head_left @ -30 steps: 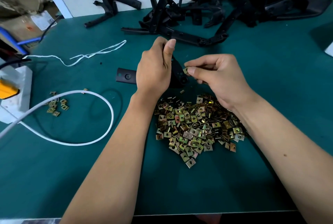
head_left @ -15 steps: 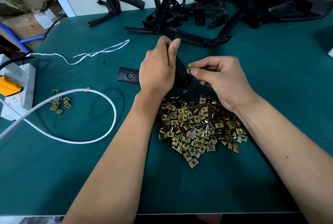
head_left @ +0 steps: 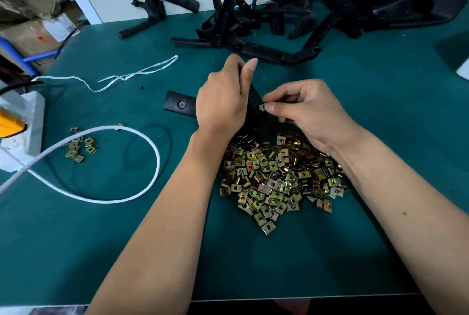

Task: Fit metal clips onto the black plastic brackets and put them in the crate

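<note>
Left hand (head_left: 222, 104) grips bracket (head_left: 180, 104) — lengthwise left-right; right hand (head_left: 308, 109) pinches clip (head_left: 262, 107).

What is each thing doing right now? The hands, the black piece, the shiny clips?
Left hand: grips the bracket.
Bracket: held, one end sticking out left.
Right hand: pinches one clip.
Clip: at the bracket's edge.
Clip pile: loose on the table.
Bracket heap: waiting behind.

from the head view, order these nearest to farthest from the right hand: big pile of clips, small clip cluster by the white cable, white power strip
Measured from the right hand, which pinches a clip:
1. Big pile of clips, just below the hand and its wrist.
2. Small clip cluster, far to the left beside the white cable.
3. White power strip, at the table's left edge, beyond the cluster.
</note>
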A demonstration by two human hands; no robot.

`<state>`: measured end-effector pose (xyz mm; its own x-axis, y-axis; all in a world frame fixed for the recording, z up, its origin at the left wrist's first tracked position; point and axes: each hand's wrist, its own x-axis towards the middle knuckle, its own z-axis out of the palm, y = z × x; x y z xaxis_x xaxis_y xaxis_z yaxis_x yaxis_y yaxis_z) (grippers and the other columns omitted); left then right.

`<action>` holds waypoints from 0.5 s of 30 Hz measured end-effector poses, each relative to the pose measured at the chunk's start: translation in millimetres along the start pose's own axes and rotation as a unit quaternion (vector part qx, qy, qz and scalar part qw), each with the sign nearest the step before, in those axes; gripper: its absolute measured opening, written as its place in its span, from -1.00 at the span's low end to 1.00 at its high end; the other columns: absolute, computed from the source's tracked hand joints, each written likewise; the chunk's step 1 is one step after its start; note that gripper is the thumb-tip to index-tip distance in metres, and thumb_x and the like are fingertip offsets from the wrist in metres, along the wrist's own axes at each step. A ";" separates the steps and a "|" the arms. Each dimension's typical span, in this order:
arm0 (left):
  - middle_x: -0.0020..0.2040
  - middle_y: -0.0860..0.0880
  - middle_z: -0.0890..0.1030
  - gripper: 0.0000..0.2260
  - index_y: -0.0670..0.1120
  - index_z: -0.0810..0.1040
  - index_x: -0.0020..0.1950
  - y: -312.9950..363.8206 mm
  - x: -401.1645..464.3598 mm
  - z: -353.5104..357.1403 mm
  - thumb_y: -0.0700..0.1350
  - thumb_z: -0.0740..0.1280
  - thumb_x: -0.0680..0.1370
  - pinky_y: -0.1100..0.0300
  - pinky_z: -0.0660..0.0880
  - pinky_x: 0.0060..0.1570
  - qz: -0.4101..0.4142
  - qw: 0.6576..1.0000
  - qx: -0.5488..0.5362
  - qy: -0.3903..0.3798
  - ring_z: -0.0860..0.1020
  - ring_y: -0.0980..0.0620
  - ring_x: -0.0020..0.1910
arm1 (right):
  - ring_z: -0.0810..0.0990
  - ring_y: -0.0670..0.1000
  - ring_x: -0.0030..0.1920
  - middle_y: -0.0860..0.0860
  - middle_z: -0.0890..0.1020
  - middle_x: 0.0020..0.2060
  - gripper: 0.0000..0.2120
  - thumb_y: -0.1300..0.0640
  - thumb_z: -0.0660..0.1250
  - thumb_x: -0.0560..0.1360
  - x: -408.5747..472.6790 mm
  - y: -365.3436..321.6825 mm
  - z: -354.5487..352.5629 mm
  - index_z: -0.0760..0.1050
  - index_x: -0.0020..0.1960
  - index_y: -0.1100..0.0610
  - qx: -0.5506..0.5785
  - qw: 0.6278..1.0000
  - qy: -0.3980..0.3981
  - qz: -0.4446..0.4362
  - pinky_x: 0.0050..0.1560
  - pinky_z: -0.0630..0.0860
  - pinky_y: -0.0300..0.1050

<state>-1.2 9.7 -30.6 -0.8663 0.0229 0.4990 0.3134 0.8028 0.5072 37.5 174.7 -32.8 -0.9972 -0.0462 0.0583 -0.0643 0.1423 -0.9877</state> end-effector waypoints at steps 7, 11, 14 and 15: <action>-0.32 0.06 0.43 -0.59 -0.07 0.45 0.05 0.9 1.5 -0.3 0.23 0.02 0.71 0.03 0.24 -0.30 -0.023 0.999 0.013 0.038 0.41 -0.13 -0.31 | 0.64 -0.13 -0.19 -0.01 0.76 -0.19 -0.95 0.19 0.53 0.49 0.2 3.2 5.9 0.74 -0.10 0.06 0.004 0.999 0.046 0.013 -0.13 0.54 -0.22; -0.26 -0.04 0.49 -0.57 -0.11 0.45 0.07 2.9 3.1 -0.1 0.21 0.00 0.72 0.00 0.26 -0.28 -0.038 0.997 0.047 0.051 0.40 -0.19 -0.29 | 0.59 -0.30 -0.32 -0.23 0.69 -0.35 -0.87 0.16 0.47 0.54 -3.7 0.5 10.5 0.72 -0.13 -0.02 -0.087 0.993 0.040 -0.072 -0.22 0.45 -0.44; -0.27 -0.05 0.47 -0.59 -0.10 0.40 0.02 1.8 4.0 0.1 0.20 0.00 0.72 0.00 0.25 -0.28 -0.052 0.995 0.068 0.057 0.38 -0.19 -0.29 | 0.58 -0.30 -0.26 -0.30 0.64 -0.36 -0.85 0.15 0.42 0.57 -4.2 -2.5 13.4 0.71 -0.13 0.00 -0.133 0.985 0.028 -0.102 -0.16 0.40 -0.46; -0.27 -0.05 0.47 -0.60 -0.08 0.38 0.00 0.7 4.1 0.7 0.20 0.00 0.72 0.00 0.25 -0.28 -0.054 0.995 0.069 0.057 0.38 -0.19 -0.29 | 0.59 -0.29 -0.23 -0.28 0.64 -0.33 -0.86 0.15 0.41 0.58 -3.3 -2.9 12.7 0.72 -0.11 0.03 -0.145 0.983 0.024 -0.106 -0.13 0.39 -0.45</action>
<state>-4.8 10.8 -28.7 -0.8399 -0.1298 0.5270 0.1575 0.8709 0.4656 41.5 161.8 -32.0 -0.9602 -0.0605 0.2727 -0.2730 0.4107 -0.8699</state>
